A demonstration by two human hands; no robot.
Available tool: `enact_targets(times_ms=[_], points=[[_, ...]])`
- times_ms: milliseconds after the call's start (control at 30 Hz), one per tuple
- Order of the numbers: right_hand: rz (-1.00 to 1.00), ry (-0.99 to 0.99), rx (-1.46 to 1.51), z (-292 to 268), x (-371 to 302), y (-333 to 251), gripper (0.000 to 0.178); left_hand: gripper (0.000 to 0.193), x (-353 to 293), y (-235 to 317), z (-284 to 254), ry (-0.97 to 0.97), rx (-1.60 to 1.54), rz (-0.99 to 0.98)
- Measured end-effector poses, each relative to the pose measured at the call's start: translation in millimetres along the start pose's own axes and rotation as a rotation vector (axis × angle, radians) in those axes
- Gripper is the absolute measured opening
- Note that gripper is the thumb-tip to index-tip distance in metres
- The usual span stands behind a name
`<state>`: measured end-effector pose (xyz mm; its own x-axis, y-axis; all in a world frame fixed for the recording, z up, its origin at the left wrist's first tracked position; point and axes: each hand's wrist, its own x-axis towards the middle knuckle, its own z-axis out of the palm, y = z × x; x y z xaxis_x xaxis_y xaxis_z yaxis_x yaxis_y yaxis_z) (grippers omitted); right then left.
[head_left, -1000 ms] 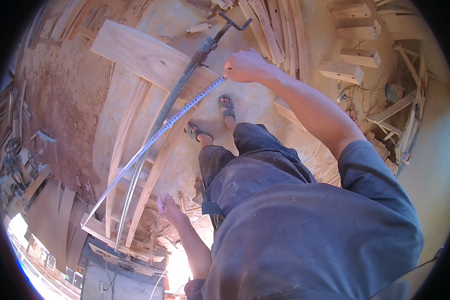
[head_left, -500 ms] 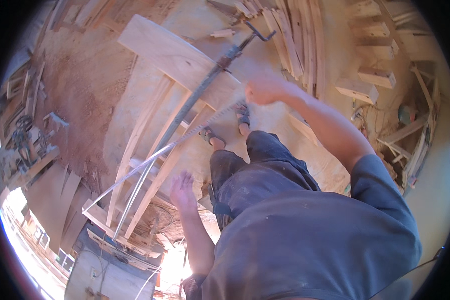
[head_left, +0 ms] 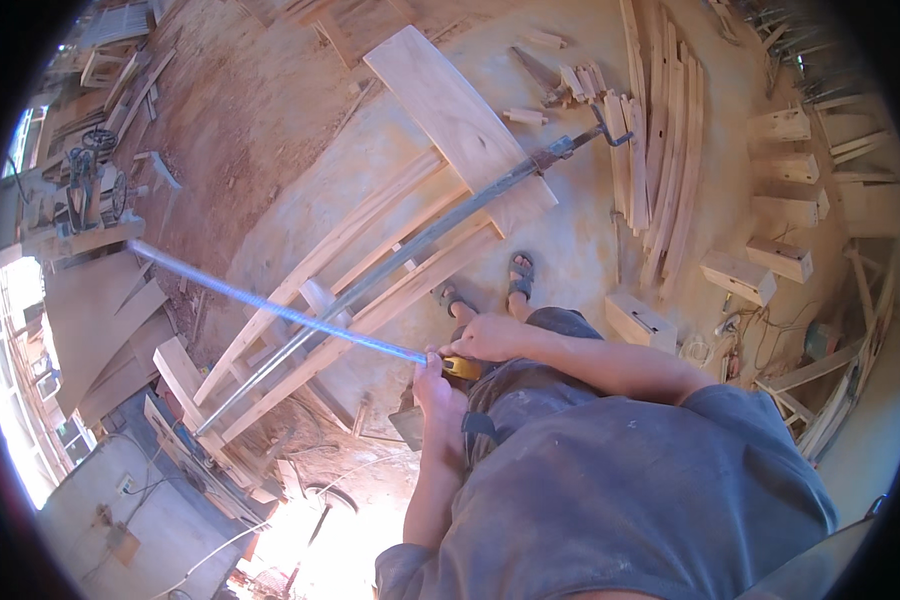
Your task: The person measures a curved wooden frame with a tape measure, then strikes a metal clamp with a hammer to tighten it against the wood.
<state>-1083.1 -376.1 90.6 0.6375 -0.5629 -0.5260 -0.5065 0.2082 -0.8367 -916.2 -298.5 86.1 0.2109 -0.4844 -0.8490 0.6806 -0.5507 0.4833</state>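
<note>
Close to my waist, my right hand (head_left: 487,338) is wrapped round the yellow case of a tape measure (head_left: 460,367). Its long blade (head_left: 280,311) runs out to the left, over the frame, with the far end in the air. My left hand (head_left: 438,392) pinches the blade just beside the case. Under the blade lies a wooden frame of long rails (head_left: 370,312) with a wide board (head_left: 460,118) across its far end. A metal bar clamp (head_left: 420,230) stretches along the frame, its screw handle (head_left: 615,128) beyond the wide board.
Long wooden strips (head_left: 670,150) lie at the far right, near several mortised blocks (head_left: 738,277). Short offcuts (head_left: 582,80) are beyond the clamp handle. A machine with wheels (head_left: 95,180) stands at the left, above leaning sheets (head_left: 100,320). A grey cabinet (head_left: 120,510) is at lower left.
My right hand has come down toward my waist, and my left hand, previously apart, now grips the blade. The blade's far end has left the frame's near corner and swung up leftward.
</note>
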Motion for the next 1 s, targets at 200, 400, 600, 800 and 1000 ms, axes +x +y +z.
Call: enact_targets(times_ms=[200, 400, 600, 800, 1000], points=[[0.068, 0.195, 0.043, -14, 39, -13, 0.031, 0.018, -32, 26, -8, 0.055, 0.193, 0.082], [0.095, 0.128, 0.310, 1, 87, -31, 0.031, 0.028, -51, 11, -51, -0.024, 0.805, 0.187], [-0.004, 0.287, 0.977, -9, 96, -67, 0.024, 0.035, -61, -2, -93, 0.027, 0.859, 0.291], [0.036, 0.619, 1.022, -63, 97, -44, 0.021, 0.032, -74, 28, -73, -0.027, 1.202, 0.345], [0.129, 0.632, 0.978, -81, 103, -21, 0.020, 0.034, -74, 35, -79, -0.055, 1.239, 0.318]])
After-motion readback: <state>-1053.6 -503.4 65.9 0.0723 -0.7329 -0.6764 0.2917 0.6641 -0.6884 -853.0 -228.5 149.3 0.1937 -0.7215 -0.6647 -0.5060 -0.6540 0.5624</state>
